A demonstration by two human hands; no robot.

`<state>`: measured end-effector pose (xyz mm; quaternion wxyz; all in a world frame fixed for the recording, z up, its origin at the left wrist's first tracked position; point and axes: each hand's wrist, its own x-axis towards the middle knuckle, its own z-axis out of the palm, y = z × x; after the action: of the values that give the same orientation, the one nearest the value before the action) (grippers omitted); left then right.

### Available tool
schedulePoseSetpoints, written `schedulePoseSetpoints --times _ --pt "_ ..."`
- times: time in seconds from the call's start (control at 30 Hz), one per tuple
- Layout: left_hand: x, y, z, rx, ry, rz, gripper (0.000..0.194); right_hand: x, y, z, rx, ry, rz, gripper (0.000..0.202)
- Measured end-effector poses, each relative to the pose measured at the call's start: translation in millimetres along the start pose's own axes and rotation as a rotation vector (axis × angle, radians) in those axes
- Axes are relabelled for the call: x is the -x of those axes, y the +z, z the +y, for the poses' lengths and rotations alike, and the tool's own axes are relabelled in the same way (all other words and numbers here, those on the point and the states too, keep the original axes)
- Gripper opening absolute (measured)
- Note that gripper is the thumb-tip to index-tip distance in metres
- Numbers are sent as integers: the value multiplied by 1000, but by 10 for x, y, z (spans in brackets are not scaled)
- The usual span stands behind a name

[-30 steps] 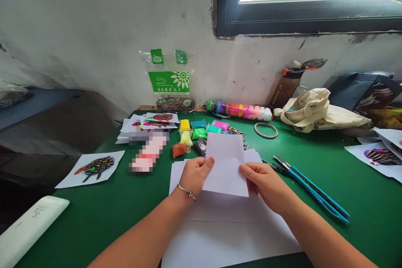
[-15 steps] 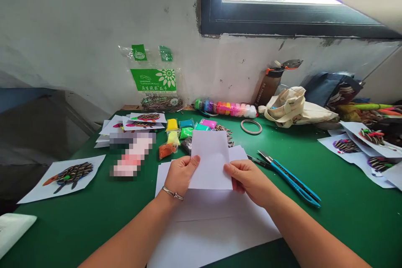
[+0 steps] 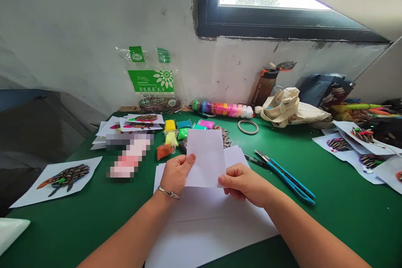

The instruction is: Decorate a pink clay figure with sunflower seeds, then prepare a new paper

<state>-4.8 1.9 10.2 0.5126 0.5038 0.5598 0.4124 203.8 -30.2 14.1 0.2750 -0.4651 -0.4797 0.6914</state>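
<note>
A small white paper (image 3: 205, 155) is held upright between my two hands. My left hand (image 3: 176, 172), with a silver bracelet at its wrist, pinches the paper's left edge with the thumb in front. At the lower right corner, my right hand (image 3: 243, 181) grips it between thumb and curled fingers. Beneath both hands lie larger white sheets (image 3: 201, 234) on the green table (image 3: 119, 222). Behind the held paper are bright clay packets (image 3: 184, 124) and striped seeds (image 3: 223, 134), partly hidden by it.
Right of my hands lie a blue cutter (image 3: 287, 178) and a tape ring (image 3: 248, 127). Seed pictures lie left (image 3: 67, 179) and right (image 3: 341, 144). Along the wall stand a seed bag (image 3: 153, 88), a bottle (image 3: 265, 86) and a cloth bag (image 3: 284, 108).
My right hand has shifted slightly left and down along the small paper toward its bottom corner. The whole view has moved a little, so things appear slightly further left.
</note>
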Motion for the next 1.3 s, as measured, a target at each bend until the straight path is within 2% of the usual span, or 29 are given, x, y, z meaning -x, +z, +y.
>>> schedulePoseSetpoints --times 0.23,0.4,0.57,0.73,1.03,1.13,1.2,1.3 --pt "-9 -18 21 -39 12 1 58 -18 -43 24 0 7 -66 47" --pt "24 17 37 -47 2 -55 58 -63 -61 43 -139 -90 20 42" --pt "105 101 66 -58 -24 -146 58 -82 -33 66 -305 -124 23 38" --pt "114 114 58 -70 -28 -180 57 -108 -68 48 -371 -152 192 35" --pt "121 147 -7 -120 -34 -280 55 -167 -366 47 -294 -284 483 35" --pt "113 142 -16 -132 -34 -286 55 -159 -433 18 -357 -293 557 34" --pt "99 134 -20 -134 -34 -276 56 -142 -425 -14 -427 -257 556 35" --pt "73 121 -18 -128 -43 -253 57 -119 -322 -38 -429 -159 406 41"
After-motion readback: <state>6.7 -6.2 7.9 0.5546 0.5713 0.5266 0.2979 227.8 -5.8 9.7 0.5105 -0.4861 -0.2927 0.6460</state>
